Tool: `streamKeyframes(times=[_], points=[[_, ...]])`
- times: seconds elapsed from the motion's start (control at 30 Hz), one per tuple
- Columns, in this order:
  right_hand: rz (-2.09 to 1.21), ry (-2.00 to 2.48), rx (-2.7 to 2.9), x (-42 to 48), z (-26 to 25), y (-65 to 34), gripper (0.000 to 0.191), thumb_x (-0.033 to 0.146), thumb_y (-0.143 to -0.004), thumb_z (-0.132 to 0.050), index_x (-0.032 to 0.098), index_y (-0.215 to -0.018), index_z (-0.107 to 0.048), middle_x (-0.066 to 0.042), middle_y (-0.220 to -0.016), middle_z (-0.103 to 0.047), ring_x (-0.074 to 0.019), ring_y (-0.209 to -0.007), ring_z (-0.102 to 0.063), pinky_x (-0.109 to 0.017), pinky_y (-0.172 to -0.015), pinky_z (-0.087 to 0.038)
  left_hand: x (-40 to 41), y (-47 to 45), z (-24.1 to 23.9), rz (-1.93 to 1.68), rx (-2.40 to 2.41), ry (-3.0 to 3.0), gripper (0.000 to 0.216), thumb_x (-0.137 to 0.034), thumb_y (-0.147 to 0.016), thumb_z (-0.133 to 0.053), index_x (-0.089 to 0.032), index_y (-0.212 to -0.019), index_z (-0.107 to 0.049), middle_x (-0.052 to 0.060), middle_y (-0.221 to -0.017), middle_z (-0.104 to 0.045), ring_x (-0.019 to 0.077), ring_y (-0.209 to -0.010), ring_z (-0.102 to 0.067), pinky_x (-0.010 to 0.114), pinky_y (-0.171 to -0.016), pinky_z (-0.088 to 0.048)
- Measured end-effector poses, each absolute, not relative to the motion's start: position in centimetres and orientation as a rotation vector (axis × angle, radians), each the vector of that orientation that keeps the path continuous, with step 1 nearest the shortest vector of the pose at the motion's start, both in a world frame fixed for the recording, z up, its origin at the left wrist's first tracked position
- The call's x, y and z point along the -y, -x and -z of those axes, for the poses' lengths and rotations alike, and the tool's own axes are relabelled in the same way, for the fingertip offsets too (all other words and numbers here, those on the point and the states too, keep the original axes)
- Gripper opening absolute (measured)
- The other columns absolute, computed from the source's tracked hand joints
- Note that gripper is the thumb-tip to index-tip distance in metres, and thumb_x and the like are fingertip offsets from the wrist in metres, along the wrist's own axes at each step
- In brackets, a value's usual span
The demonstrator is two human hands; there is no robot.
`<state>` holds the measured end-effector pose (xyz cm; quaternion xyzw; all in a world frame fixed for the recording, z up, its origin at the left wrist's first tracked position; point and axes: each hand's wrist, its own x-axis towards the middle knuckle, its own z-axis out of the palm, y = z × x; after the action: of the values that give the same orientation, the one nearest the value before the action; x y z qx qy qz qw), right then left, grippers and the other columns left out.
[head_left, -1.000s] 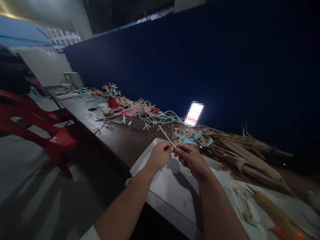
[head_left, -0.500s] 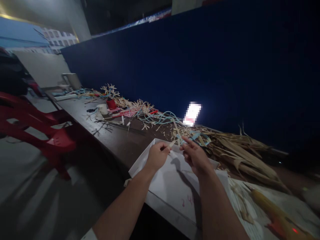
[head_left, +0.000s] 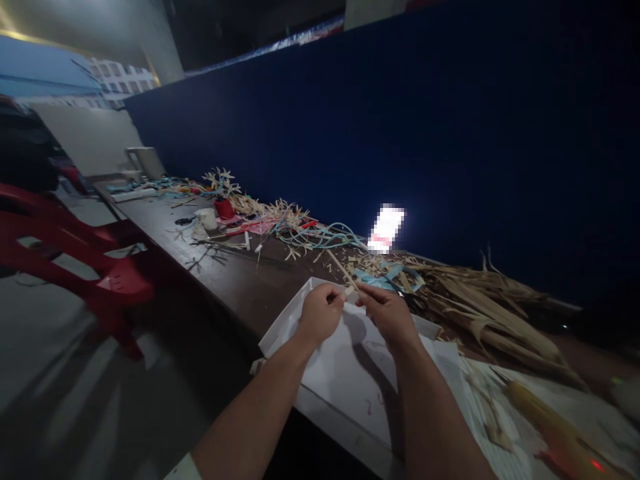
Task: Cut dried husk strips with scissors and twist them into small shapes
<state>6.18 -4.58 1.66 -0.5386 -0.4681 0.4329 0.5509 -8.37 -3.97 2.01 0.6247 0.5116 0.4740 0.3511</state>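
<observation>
My left hand and my right hand meet over a shallow white box at the table's near edge. Both pinch a thin tan straw strip that sticks up and away to the left from between the fingertips. The fingers of both hands are closed around its lower end. Just beyond the hands lie pale blue ribbon scraps and loose straw cuttings.
A long dark table runs along a blue wall. Dried husks pile up at right, a yellow glue gun lies near right. A white cup, red pot and straw flowers sit farther back. Red plastic chairs stand left.
The strip tilted more upright half a second ago and now leans back to the left. Both hands stayed together over the white box, with small finger shifts.
</observation>
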Motion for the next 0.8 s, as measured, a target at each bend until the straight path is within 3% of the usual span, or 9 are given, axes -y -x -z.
streamKeyframes(times=[0.17, 0.4, 0.8], points=[[-1.158, 1.133, 0.870, 4.7, -2.1, -6.9, 0.049, 0.036, -0.064, -0.068, 0.022, -0.111, -0.061, 0.002, -0.067, -0.056, -0.0040, -0.042, -0.032, -0.017, -0.037, -0.017, 3.7, 8.6, -1.3, -1.156, -1.335, -1.495, 0.018, -0.027, -0.072, -0.053, -0.014, -0.069, -0.064, -0.001, -0.056, -0.056, 0.0090, -0.050, -0.047, 0.020, -0.049, -0.033], [-1.527, 1.026, 1.151, 5.9, -2.9, -5.8, 0.058, 0.036, -0.067, -0.068, 0.020, -0.120, -0.052, 0.001, -0.068, -0.060, -0.0041, -0.042, -0.036, -0.016, -0.037, -0.017, 3.8, 9.1, -1.8, -1.144, -1.343, -1.609, 0.019, -0.026, -0.074, -0.050, -0.015, -0.071, -0.065, 0.000, -0.058, -0.057, 0.0088, -0.052, -0.047, 0.020, -0.050, -0.033], [-1.241, 1.183, 1.311, 5.2, -2.1, -5.3, 0.044, 0.038, -0.068, -0.065, 0.018, -0.107, -0.066, 0.002, -0.060, -0.057, -0.0058, -0.042, -0.034, -0.020, -0.042, -0.025, 3.7, 9.2, -1.1, -1.177, -1.314, -1.690, 0.016, -0.024, -0.076, -0.048, -0.015, -0.072, -0.060, 0.001, -0.067, -0.059, 0.0094, -0.060, -0.049, 0.021, -0.057, -0.035]])
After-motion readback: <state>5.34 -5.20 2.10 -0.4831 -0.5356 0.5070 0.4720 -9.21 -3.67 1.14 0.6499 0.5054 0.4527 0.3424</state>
